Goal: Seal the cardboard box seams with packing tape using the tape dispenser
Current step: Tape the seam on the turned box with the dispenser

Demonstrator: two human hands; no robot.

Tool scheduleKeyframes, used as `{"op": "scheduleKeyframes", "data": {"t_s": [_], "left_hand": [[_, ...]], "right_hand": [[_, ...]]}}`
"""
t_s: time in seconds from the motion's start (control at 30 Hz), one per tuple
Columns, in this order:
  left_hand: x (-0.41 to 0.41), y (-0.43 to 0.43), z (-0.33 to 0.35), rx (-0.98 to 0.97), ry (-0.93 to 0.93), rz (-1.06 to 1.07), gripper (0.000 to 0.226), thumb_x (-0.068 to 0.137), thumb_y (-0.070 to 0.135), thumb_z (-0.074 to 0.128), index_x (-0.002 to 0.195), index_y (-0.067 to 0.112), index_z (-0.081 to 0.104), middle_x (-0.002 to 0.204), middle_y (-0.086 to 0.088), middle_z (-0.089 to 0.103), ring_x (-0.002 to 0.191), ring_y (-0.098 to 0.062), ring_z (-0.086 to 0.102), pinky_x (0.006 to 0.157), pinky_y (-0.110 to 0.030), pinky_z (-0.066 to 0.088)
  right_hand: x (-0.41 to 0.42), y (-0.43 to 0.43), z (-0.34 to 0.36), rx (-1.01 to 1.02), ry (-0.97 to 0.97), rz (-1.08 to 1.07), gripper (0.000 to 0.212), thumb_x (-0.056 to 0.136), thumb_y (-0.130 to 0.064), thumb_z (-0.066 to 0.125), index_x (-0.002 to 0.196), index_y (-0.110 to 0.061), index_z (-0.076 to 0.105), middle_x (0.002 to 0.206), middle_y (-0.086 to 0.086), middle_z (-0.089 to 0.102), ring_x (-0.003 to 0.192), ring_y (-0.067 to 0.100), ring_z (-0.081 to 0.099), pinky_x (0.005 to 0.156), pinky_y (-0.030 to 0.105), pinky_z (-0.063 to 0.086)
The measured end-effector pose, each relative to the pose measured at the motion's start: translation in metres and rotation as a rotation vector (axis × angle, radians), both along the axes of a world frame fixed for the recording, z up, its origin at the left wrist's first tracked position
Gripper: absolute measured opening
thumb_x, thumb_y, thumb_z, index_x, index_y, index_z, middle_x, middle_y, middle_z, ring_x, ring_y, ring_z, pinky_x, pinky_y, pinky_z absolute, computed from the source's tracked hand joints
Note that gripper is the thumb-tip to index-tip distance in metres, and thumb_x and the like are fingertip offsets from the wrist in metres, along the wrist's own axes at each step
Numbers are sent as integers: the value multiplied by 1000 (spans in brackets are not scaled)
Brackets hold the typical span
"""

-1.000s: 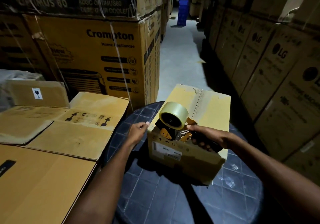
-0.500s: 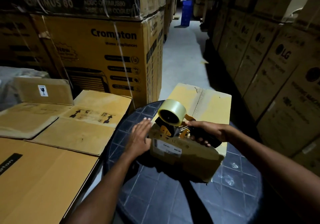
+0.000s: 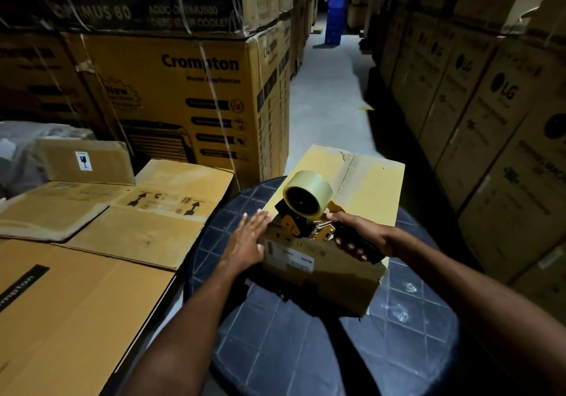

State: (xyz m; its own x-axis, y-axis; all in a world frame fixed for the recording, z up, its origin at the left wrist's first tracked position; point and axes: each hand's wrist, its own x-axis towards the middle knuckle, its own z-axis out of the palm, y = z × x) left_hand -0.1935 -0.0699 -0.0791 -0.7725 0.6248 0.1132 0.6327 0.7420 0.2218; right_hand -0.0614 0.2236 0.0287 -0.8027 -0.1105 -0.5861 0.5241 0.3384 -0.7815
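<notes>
Your cardboard box (image 3: 375, 195) sits on the round dark table (image 3: 275, 334), toward its far right side, with the labelled end face toward you. The tape dispenser (image 3: 295, 227) is planted on the top at the near edge, roughly on the centre seam, and its tape roll (image 3: 309, 195) looks close to full. Your right hand (image 3: 356, 238) is wrapped tight round the black handle, fingers curled under. Your left hand (image 3: 248, 238) lies flat with straight fingers against the box's near left corner, bracing it and holding nothing. A glossy strip (image 3: 347, 172) runs along the centre seam from the dispenser to the far edge (fresh or old tape, can't tell in this light). Progress call: the top centre run looks laid or nearly so, and you seem to be at its near end, either cutting off or folding it over the end face. The side edge seams look bare and the underside is hidden, so those likely remain. Beyond the table, flattened cartons (image 3: 147, 211) lie on your left and stacked appliance cartons (image 3: 196, 95) line the aisle.
</notes>
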Motion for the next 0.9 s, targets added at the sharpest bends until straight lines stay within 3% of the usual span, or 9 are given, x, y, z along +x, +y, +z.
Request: {"op": "scheduleKeyframes", "data": {"t_s": [0.13,0.37,0.57,0.7,0.8,0.9], "left_hand": [[1,1,8,-50,5,11,88,87,13,60,160,25,11,166,10,2,152,-2,-4,123,-31,-14],[3,4,16,-74,-5,1,89,87,16,63,160,21,13,168,5,9,154,-6,2,126,-32,-7],[22,27,24,-264,131,2,92,90,38,59,161,12,6,169,-6,0,156,-18,-2,126,-38,-7],[51,56,17,-259,115,-120,94,89,35,57,161,13,1,168,-6,-6,155,-19,-6,127,-37,-2],[65,65,13,-213,64,-30,93,90,31,58,161,15,-1,169,-4,-7,155,-16,-8,127,-40,0],[72,68,15,-165,47,24,90,92,25,58,161,19,0,168,3,-7,154,-13,-8,126,-39,-7]], "right_hand": [[25,27,-5,-6,-23,-15,66,86,-81,46,77,-16,58,64,-1,45,51,15,37,49,27,32],[61,59,-10,5,-23,-56,68,84,-82,48,80,-16,61,65,-1,47,52,14,37,50,26,32],[63,56,0,56,-18,1,62,92,-75,41,80,-16,55,62,-3,45,50,12,37,49,24,31],[64,56,3,73,-10,13,65,94,-73,38,87,-12,60,60,-4,45,49,12,39,49,25,32],[63,57,-2,53,-7,35,70,89,-80,41,89,-12,59,61,-5,45,50,12,38,50,27,32],[63,60,-7,28,0,40,70,85,-85,44,85,-16,57,63,-4,44,52,12,37,50,27,31]]}}
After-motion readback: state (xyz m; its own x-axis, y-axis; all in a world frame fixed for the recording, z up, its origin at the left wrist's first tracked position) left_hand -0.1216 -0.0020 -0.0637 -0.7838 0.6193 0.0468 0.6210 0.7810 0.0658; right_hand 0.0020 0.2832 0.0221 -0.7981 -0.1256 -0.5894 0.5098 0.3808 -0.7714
